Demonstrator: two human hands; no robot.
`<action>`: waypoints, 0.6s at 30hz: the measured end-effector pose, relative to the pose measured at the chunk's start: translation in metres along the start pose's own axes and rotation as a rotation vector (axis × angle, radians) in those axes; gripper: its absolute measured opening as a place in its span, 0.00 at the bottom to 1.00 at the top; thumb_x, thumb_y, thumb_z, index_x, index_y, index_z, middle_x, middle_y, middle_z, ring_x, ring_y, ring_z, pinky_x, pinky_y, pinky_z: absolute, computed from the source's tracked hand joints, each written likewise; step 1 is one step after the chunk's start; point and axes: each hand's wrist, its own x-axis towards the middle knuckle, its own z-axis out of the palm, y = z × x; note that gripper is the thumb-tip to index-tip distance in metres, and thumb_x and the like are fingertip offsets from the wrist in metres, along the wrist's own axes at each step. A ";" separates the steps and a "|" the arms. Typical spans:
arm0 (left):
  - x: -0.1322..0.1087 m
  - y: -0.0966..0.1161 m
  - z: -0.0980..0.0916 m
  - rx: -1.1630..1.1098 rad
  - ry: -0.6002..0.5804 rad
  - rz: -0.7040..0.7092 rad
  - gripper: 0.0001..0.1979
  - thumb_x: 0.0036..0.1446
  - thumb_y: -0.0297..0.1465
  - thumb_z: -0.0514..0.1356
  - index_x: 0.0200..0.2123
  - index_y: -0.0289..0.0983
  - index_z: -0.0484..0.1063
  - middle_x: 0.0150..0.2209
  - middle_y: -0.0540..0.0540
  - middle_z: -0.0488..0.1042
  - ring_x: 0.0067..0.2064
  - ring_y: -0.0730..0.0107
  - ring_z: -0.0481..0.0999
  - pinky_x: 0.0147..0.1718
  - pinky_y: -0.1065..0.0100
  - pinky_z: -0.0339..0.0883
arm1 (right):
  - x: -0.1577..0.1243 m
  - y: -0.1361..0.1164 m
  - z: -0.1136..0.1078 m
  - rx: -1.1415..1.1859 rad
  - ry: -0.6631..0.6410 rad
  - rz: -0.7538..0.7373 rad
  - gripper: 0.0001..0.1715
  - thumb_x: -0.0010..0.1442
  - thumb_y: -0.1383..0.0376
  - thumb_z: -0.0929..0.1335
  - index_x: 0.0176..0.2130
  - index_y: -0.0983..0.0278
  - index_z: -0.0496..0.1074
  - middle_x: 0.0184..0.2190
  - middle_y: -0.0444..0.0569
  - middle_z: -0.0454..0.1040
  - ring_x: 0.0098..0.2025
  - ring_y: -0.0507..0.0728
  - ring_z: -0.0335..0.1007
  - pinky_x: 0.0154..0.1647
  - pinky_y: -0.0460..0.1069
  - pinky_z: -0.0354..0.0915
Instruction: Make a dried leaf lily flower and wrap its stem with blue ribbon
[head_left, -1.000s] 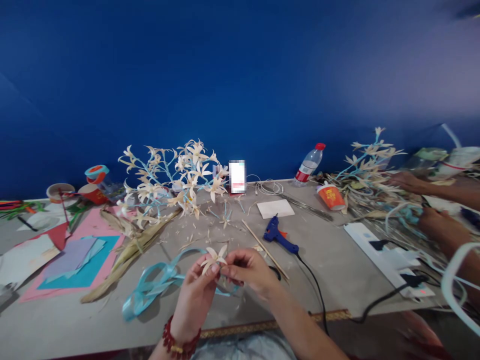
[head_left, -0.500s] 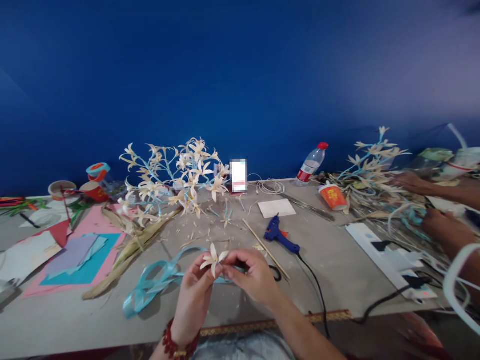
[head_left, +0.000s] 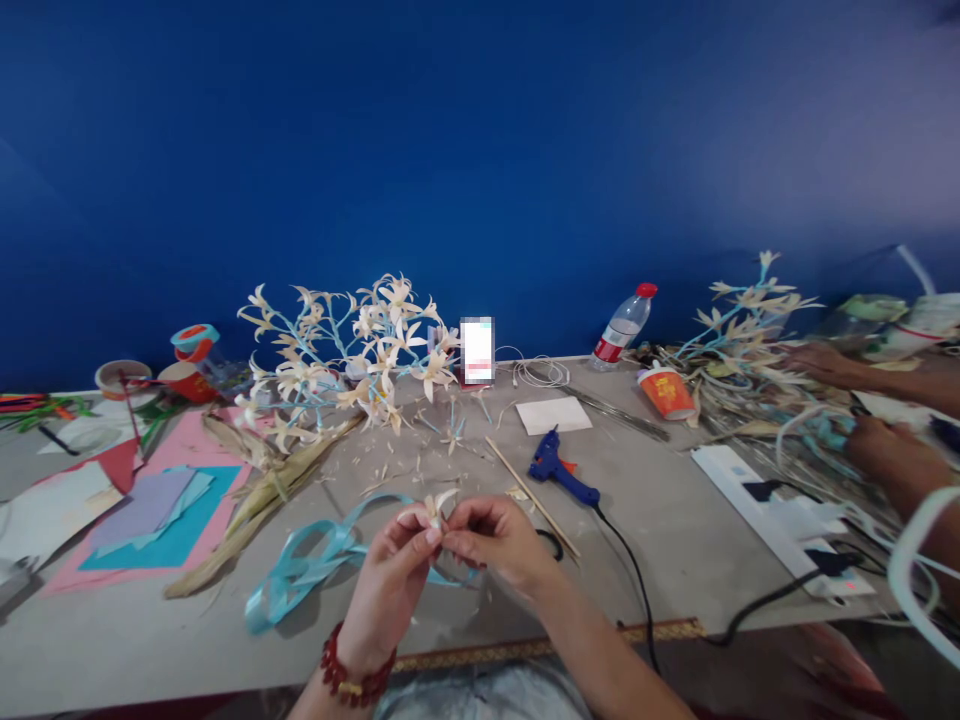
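A small cream flower is pinched between the fingertips of my left hand, which wears a red bead bracelet. My right hand closes its thumb and fingers on the same flower from the right side. The flower's lower part is hidden by the fingers. Just left of my hands, a loosely looped light blue ribbon lies on the table, and part of it passes behind them. Beyond them stand branches of cream flowers with light blue stems.
A blue glue gun, a wooden stick and a white card lie ahead. Right are a power strip, an orange cup, a bottle and another person's hands. Coloured paper and dried husks lie left.
The flower has turned in my fingers, from petals spread toward me to a more side-on, upward position. My hands have shifted only slightly.
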 end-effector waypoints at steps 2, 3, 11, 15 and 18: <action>0.001 0.000 -0.001 -0.022 -0.008 -0.013 0.06 0.48 0.28 0.71 0.27 0.35 0.76 0.27 0.49 0.73 0.29 0.74 0.71 0.31 0.74 0.66 | 0.001 0.001 0.000 0.005 -0.017 -0.004 0.23 0.44 0.52 0.79 0.24 0.66 0.71 0.18 0.39 0.68 0.17 0.45 0.52 0.19 0.43 0.49; 0.002 0.000 -0.002 -0.033 -0.018 -0.026 0.06 0.48 0.28 0.71 0.27 0.35 0.76 0.27 0.49 0.73 0.29 0.74 0.71 0.31 0.74 0.66 | 0.001 0.001 0.000 0.000 -0.025 -0.012 0.23 0.44 0.52 0.79 0.24 0.66 0.71 0.18 0.39 0.68 0.18 0.45 0.52 0.19 0.43 0.49; 0.007 0.003 -0.004 0.019 -0.052 -0.032 0.06 0.49 0.28 0.71 0.31 0.35 0.77 0.32 0.47 0.74 0.36 0.71 0.71 0.38 0.71 0.65 | -0.009 -0.007 0.006 -0.564 0.170 -0.380 0.09 0.56 0.62 0.71 0.26 0.63 0.74 0.23 0.43 0.73 0.27 0.52 0.66 0.30 0.46 0.60; 0.004 0.003 -0.004 0.121 -0.037 0.046 0.05 0.51 0.28 0.69 0.30 0.35 0.76 0.31 0.48 0.73 0.35 0.71 0.70 0.37 0.71 0.63 | -0.012 -0.011 0.007 -0.648 0.163 -0.404 0.07 0.57 0.64 0.70 0.27 0.63 0.75 0.24 0.44 0.75 0.28 0.53 0.67 0.32 0.47 0.60; 0.003 0.005 -0.004 0.095 -0.035 0.036 0.07 0.51 0.28 0.69 0.26 0.35 0.73 0.28 0.50 0.71 0.32 0.72 0.67 0.34 0.72 0.62 | -0.010 -0.011 0.003 -0.533 0.079 -0.337 0.09 0.58 0.61 0.71 0.29 0.64 0.76 0.25 0.45 0.75 0.28 0.53 0.67 0.32 0.47 0.60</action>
